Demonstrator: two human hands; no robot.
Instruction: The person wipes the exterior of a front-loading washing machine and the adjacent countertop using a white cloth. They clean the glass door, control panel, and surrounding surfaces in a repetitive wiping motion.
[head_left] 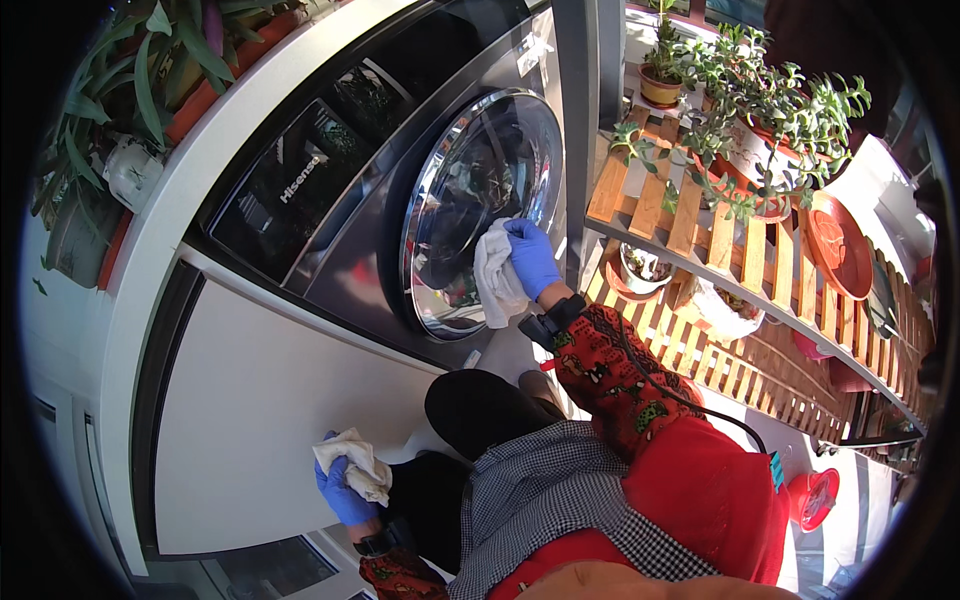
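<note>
My right hand (533, 258), in a blue glove, is closed on a white cloth (496, 278). That cloth lies against the lower right part of the round glass door (470, 190) of a dark grey washing machine (345, 270); its lower end hangs loose. A second, crumpled cream-white cloth (362, 468) is in my left hand (343, 492), also gloved in blue, at the lower left in front of a white cabinet panel (280, 420). The left fingers wrap round this cloth from below. The machine's door is closed and has a shiny chrome rim.
A slatted wooden plant shelf (720, 240) with a grey metal frame stands to the right, holding potted plants (770, 130) and an orange-brown saucer (838, 245). More plants (90, 120) sit on the white top at upper left. A red bucket (815, 498) stands at lower right.
</note>
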